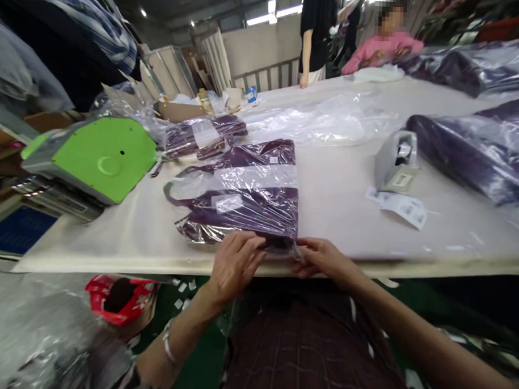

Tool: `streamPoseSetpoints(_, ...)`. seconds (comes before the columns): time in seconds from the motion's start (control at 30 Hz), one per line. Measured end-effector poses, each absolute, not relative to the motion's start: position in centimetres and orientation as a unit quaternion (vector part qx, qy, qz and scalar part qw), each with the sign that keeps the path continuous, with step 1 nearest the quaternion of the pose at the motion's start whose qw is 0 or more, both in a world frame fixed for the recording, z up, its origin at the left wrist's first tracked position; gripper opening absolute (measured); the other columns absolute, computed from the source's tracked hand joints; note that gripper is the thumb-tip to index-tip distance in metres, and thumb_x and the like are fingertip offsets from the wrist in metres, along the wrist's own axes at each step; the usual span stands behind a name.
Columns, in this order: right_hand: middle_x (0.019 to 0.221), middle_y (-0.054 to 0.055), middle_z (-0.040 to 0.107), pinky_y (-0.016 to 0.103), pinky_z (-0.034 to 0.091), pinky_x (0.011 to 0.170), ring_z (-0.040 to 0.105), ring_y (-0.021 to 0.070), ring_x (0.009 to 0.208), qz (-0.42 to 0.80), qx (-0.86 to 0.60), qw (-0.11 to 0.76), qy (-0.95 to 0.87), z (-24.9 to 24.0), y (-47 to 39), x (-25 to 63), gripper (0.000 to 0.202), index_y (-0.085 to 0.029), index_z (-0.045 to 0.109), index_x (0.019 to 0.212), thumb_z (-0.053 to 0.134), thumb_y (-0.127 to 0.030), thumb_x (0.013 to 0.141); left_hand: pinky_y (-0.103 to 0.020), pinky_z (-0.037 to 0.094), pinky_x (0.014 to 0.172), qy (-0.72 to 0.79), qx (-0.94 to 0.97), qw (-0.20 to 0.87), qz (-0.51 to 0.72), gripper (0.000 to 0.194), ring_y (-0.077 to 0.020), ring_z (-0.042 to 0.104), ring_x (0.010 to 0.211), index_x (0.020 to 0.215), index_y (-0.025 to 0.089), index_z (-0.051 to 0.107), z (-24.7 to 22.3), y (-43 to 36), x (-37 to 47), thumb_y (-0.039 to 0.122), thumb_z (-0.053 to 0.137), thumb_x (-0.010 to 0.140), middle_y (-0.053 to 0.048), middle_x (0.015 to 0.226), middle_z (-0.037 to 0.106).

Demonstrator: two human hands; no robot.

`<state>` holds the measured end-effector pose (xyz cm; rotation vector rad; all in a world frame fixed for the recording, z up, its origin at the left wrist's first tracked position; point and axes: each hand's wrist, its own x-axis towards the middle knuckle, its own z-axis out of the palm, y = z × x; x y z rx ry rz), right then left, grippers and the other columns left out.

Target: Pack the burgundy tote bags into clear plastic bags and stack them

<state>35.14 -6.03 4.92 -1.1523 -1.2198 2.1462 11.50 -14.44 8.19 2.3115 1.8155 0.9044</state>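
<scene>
Right hand (pixel 317 257) at the five o'clock corner of the package: its thumb and fingers appear to be pinching a loose bit of film there. Left hand (pixel 239 261) is at six o'clock, fingers bent over the near edge; whether they grip the film or only press it, I cannot tell.

Between and beyond the hands, the dark purple item (pixel 263 205) lies flat on the counter (pixel 338 189), close to its near rim, inside a clear bag (pixel 201 232). A white label (pixel 226 203) shows toward nine o'clock on the package, and a pale strip (pixel 255 176) runs across it toward twelve.

As far as can be judged, most of the wrapping is done: the item is in its bag and lies flat. What seems left is the near edge, where loose film at the corner is not yet smoothed down. Whether the bag is sealed does not show.

From the package, a second wrapped bundle (pixel 180 136) lies near at ten to eleven o'clock, a green-sided machine (pixel 103 160) stands at nine, loose clear plastic (pixel 317 120) spreads at one, and a grey holder (pixel 386 159) with printed labels (pixel 406 210) just beside it sits around three.
</scene>
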Motion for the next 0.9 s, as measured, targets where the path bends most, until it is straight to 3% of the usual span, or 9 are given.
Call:
streamPoseSetpoints(0.07, 0.092, 0.008, 0.075, 0.032, 0.064, 0.063, 0.074, 0.0228, 0.076, 0.786, -0.403, 0.229, -0.409, 5.2, -6.8, 34.0, 0.038, -0.017, 0.068, 0.100, 0.085, -0.036, 0.072, -0.043, 0.045, 0.100, 0.550, 0.804, -0.052, 0.222, 0.035, -0.0261, 0.058, 0.117, 0.127, 0.023, 0.061, 8.5, -12.4, 11.6, 0.021, 0.062, 0.092, -0.010, 0.123, 0.066)
streamPoseSetpoints(0.13, 0.101, 0.008, 0.074, 0.036, 0.064, 0.072, 0.074, 0.0237, 0.087, 0.808, -0.382, 0.259, -0.366, 5.5, -7.2, 33.3, 0.043, -0.018, 0.066, 0.102, 0.087, -0.036, 0.070, -0.041, 0.047, 0.095, 0.539, 0.821, -0.074, 0.173, 0.038, -0.0255, 0.059, 0.111, 0.129, 0.022, 0.059, 8.9, -10.3, 11.8, 0.016, 0.062, 0.091, -0.009, 0.119, 0.067)
streamPoseSetpoints(0.2, 0.103, 0.007, 0.073, 0.037, 0.062, 0.082, 0.073, 0.0219, 0.092, 0.828, -0.347, 0.308, -0.315, 5.8, -7.3, 32.9, 0.047, -0.019, 0.062, 0.100, 0.091, -0.035, 0.066, -0.038, 0.049, 0.088, 0.545, 0.819, -0.067, 0.165, 0.033, -0.0239, 0.060, 0.102, 0.123, 0.022, 0.062, 9.5, -8.5, 11.9, 0.016, 0.061, 0.091, -0.007, 0.110, 0.067)
streamPoseSetpoints(0.33, 0.096, 0.002, 0.073, 0.040, 0.058, 0.094, 0.072, 0.0186, 0.092, 0.832, -0.285, 0.411, -0.243, 6.3, -6.2, 32.6, 0.043, -0.019, 0.058, 0.090, 0.091, -0.029, 0.064, -0.035, 0.051, 0.091, 0.545, 0.808, -0.006, 0.223, 0.027, -0.0217, 0.061, 0.101, 0.117, 0.022, 0.065, 11.3, -6.8, 12.3, 0.014, 0.056, 0.092, -0.005, 0.105, 0.065)
streamPoseSetpoints(0.5, 0.085, -0.001, 0.072, 0.040, 0.061, 0.085, 0.071, 0.0170, 0.079, 0.804, -0.302, 0.452, -0.242, 6.0, -4.9, 32.6, 0.044, -0.020, 0.056, 0.087, 0.090, -0.020, 0.059, -0.038, 0.050, 0.101, 0.495, 0.835, 0.030, 0.239, 0.046, -0.0214, 0.060, 0.114, 0.131, 0.024, 0.059, 12.1, -6.5, 13.4, 0.009, 0.054, 0.088, -0.006, 0.122, 0.064)
streamPoseSetpoints(0.6, 0.081, -0.001, 0.072, 0.038, 0.062, 0.078, 0.069, 0.0160, 0.072, 0.781, -0.327, 0.471, -0.246, 5.4, -4.8, 32.3, 0.049, -0.021, 0.055, 0.089, 0.090, -0.021, 0.055, -0.040, 0.047, 0.106, 0.471, 0.844, 0.028, 0.256, 0.045, -0.0224, 0.058, 0.120, 0.130, 0.021, 0.058, 11.8, -6.7, 14.1, 0.012, 0.058, 0.086, -0.008, 0.127, 0.063)
streamPoseSetpoints(0.8, 0.085, 0.000, 0.074, 0.033, 0.059, 0.074, 0.070, 0.0189, 0.075, 0.764, -0.333, 0.468, -0.293, 4.8, -5.0, 32.3, 0.068, -0.022, 0.054, 0.108, 0.090, -0.018, 0.050, -0.045, 0.049, 0.105, 0.428, 0.892, -0.023, 0.143, 0.059, -0.0269, 0.058, 0.120, 0.142, 0.021, 0.047, 11.9, -6.4, 14.8, 0.019, 0.065, 0.086, -0.011, 0.137, 0.058)
streamPoseSetpoints(0.9, 0.088, 0.001, 0.075, 0.033, 0.059, 0.076, 0.071, 0.0200, 0.079, 0.765, -0.331, 0.465, -0.300, 4.7, -4.9, 32.5, 0.067, -0.021, 0.055, 0.110, 0.090, -0.022, 0.053, -0.043, 0.050, 0.105, 0.413, 0.901, -0.031, 0.129, 0.057, -0.0268, 0.057, 0.125, 0.142, 0.021, 0.046, 11.9, -6.3, 14.9, 0.019, 0.063, 0.088, -0.013, 0.142, 0.054)
